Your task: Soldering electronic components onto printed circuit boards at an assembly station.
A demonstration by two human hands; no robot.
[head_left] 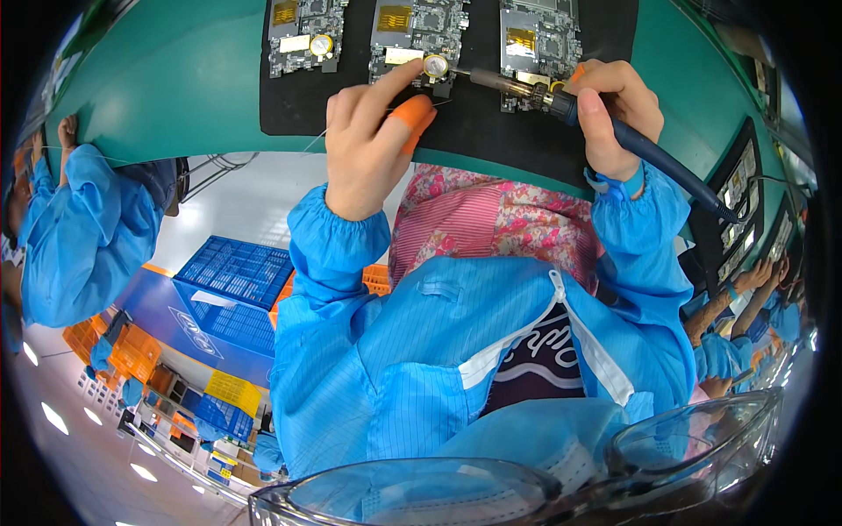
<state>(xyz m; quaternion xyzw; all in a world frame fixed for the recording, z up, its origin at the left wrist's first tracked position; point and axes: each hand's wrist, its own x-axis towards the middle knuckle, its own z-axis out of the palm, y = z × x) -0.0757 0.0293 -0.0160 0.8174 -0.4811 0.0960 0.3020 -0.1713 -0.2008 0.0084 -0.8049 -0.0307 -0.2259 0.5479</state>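
Three green-grey circuit boards lie in a row on a black mat [298,110]. On the middle board [419,26], a round coin cell [435,66] sits at the near edge, and the index fingertip of my left hand [368,145] touches its left side. Orange finger cots cover the pinched fingertips of that hand, where a thin solder wire [444,102] sticks out. My right hand [618,118] is closed around a soldering iron [561,105] with a dark blue handle. Its tip points left and meets the coin cell's right edge, or nearly so.
The left board [303,35] and right board [537,39] flank the middle one on the green table [193,79]. The iron's cord trails right toward racked boards [737,193]. Blue crates [232,272] stand behind at left. Co-workers in blue sit on both sides.
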